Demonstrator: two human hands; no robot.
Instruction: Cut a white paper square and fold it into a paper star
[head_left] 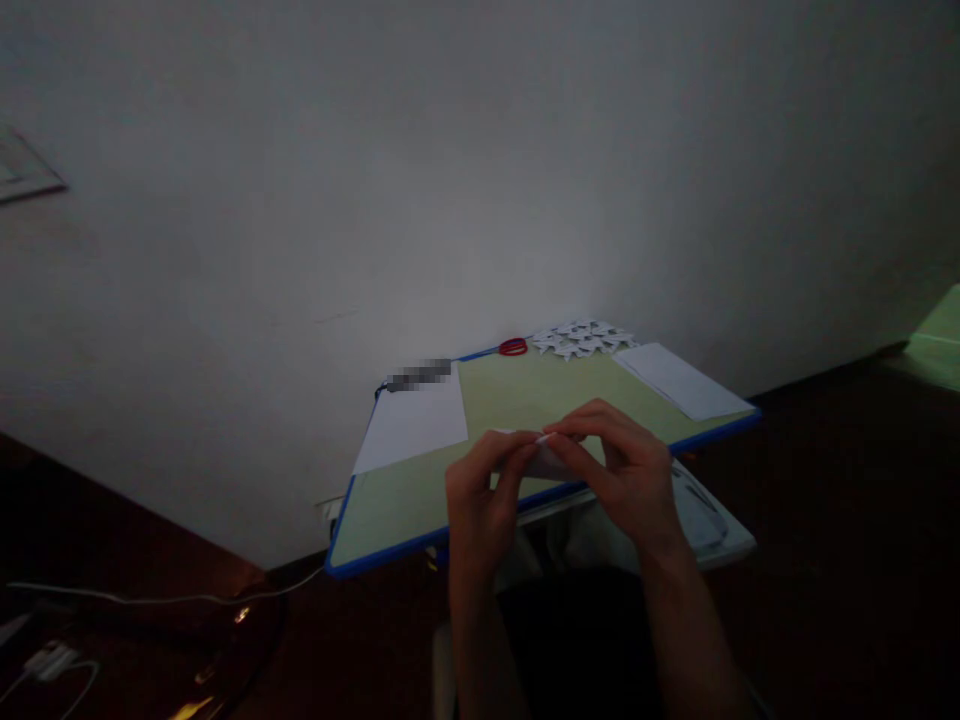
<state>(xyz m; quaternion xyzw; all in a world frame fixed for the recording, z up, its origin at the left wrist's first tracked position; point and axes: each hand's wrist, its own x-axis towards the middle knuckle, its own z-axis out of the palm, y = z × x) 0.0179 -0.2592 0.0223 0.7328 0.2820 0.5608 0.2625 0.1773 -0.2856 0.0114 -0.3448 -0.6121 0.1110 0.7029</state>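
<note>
Both my hands pinch a small piece of white paper [550,464] above the front edge of the table. My left hand [487,480] grips its upper edge from the left, thumb and fingers closed. Close beside it, my right hand [626,460] is closed on the same edge, and the fingertips nearly meet at the middle, where the paper looks folded. Part of the paper is hidden behind the fingers. Beyond the hands, the table [499,395] has a pale yellow-green top with a blue rim.
A white sheet [416,420] lies at the table's left, with a blurred-out dark object behind it. Red-handled scissors [513,347] and several folded white paper pieces [581,338] lie along the back edge. More white sheets [686,382] are at the right. A wall [450,200] stands behind.
</note>
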